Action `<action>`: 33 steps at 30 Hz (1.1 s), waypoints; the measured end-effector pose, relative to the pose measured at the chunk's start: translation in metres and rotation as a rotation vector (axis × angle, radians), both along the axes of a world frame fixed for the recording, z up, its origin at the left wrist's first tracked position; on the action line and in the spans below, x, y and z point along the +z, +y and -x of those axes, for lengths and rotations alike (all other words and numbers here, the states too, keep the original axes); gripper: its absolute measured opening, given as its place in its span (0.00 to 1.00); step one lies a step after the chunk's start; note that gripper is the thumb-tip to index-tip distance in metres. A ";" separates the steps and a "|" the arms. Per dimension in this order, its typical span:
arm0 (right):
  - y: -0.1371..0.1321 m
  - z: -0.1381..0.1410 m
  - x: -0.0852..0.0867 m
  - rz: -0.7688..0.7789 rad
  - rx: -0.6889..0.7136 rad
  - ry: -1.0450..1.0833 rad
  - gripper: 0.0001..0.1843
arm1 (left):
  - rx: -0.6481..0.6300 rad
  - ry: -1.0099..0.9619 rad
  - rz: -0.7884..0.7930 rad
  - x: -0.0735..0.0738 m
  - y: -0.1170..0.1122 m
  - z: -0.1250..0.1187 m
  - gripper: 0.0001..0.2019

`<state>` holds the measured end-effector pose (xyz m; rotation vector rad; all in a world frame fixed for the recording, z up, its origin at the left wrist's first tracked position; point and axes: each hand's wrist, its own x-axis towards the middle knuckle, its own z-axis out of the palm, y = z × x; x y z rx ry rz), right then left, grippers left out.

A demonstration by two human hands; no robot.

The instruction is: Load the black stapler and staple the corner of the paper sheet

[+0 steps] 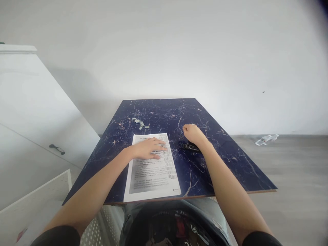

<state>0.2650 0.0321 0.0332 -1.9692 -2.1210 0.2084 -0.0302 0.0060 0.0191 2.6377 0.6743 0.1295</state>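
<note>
The printed paper (151,179) lies along the near edge of the table (166,112), left of its middle, probably so it can be reached and leaned on easily. The left hand (150,148) rests flat across its upper half, fingers loosely spread, presumably to keep it from sliding. The right hand (194,134) is curled into a fist beside what looks like a black stapler (189,147), between the paper and the right edge; whether its fingers pinch anything, I cannot tell. Hand and wrist hide part of the stapler. Small pale strips (138,121) lie beyond the paper, toward the far left corner, not in its way. A cabinet (30,102) stands past the left edge.
</note>
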 end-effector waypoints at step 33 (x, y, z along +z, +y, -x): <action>-0.010 -0.038 0.023 0.344 0.612 0.141 0.22 | 0.192 0.096 0.088 0.011 0.004 0.006 0.27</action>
